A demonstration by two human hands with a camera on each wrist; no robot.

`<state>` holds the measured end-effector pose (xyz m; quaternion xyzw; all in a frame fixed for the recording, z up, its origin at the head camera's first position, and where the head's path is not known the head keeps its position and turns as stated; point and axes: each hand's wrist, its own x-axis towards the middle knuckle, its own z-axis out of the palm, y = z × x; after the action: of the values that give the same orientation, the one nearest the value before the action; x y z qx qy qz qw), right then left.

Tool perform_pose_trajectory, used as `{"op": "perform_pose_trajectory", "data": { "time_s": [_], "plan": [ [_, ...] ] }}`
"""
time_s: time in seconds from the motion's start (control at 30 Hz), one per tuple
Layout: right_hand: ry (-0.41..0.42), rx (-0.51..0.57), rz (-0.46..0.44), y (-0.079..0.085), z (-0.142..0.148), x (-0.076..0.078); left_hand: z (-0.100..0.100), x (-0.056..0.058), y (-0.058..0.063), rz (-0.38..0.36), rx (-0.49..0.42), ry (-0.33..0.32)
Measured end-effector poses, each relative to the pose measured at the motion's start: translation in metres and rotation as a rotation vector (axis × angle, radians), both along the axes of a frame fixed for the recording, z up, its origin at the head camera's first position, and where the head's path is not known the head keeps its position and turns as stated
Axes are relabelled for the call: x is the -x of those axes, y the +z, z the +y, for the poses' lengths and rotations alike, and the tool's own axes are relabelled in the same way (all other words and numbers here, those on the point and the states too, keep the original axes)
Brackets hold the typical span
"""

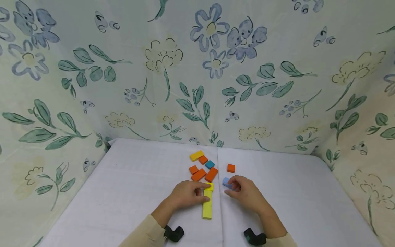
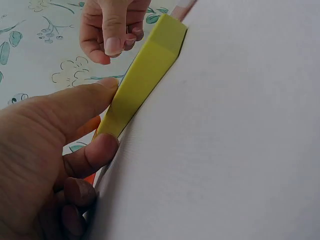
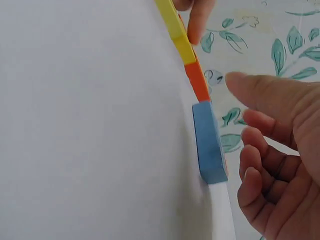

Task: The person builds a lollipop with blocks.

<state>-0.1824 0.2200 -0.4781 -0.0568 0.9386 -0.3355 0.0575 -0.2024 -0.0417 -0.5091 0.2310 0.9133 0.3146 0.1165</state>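
My left hand (image 1: 189,194) reaches over a long pale yellow block (image 1: 207,208) and a small bright yellow block (image 1: 209,186) at its far end. Its index finger lies on the small block while the thumb rests on the long one, pinching across them. In the left wrist view the yellow block (image 2: 145,75) shows between thumb and index finger. A light blue block (image 1: 226,182) lies just beyond the fingertips of my right hand (image 1: 247,193). The right wrist view has that blue block (image 3: 209,142) apart from the loosely curved right fingers.
Beyond the hands lie several orange blocks (image 1: 211,174), a teal block (image 1: 210,164) and a golden yellow block (image 1: 196,155). One orange block (image 1: 231,168) sits apart on the right. A white cloth (image 1: 148,164) covers the table, with a floral curtain (image 1: 191,68) behind.
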Motion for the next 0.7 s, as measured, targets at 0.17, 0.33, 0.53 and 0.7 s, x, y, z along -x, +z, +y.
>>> {"op": "perform_pose_trajectory", "data": {
  "time_s": [0.17, 0.33, 0.53, 0.7],
  "plan": [
    [-0.133, -0.091, -0.012, -0.006, 0.02, 0.008, 0.002, -0.003, 0.0, 0.016, 0.022, 0.017],
    [-0.119, -0.056, -0.073, -0.013, 0.03, 0.01, 0.0, -0.005, 0.0, 0.031, 0.031, -0.014],
    [-0.113, -0.051, -0.06, -0.016, 0.032, 0.011, -0.001, -0.005, 0.004, 0.046, 0.037, -0.07],
    [-0.116, -0.054, -0.065, -0.017, 0.032, 0.011, 0.0, -0.004, 0.004, 0.041, 0.061, -0.065]
  ]
}}
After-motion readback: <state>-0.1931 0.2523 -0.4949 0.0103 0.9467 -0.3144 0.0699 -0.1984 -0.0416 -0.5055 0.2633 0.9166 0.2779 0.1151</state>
